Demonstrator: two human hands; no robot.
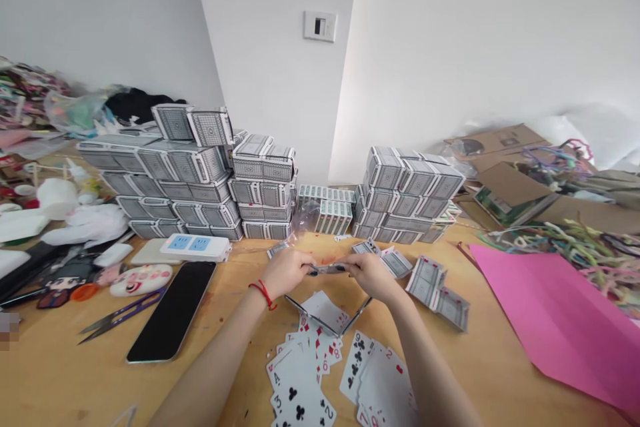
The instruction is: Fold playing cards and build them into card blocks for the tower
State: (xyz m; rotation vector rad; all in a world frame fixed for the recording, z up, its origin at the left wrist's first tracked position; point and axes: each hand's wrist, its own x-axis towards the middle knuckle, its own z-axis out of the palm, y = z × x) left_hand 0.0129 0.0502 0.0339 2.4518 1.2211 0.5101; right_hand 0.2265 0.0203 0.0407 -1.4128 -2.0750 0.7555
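My left hand (289, 269), with a red cord on its wrist, and my right hand (369, 273) pinch opposite ends of a playing card (328, 269), seen almost edge-on between them. Just below stands a folded piece of cards (324, 324) with raised sides. Loose playing cards lie face up nearer me, in a left pile (300, 387) and a right pile (383, 380). Beyond and beside my right hand are folded cards (397, 263) and a joined pair of folded cards (430, 283), backs up.
Tall stacks of card blocks stand at left (175, 180) and right (405, 193) by the wall. A phone (173, 310), scissors (125, 313) and a power strip (197, 247) lie left. Pink paper (560, 320) and a pipe-cleaner heap (580, 260) occupy the right.
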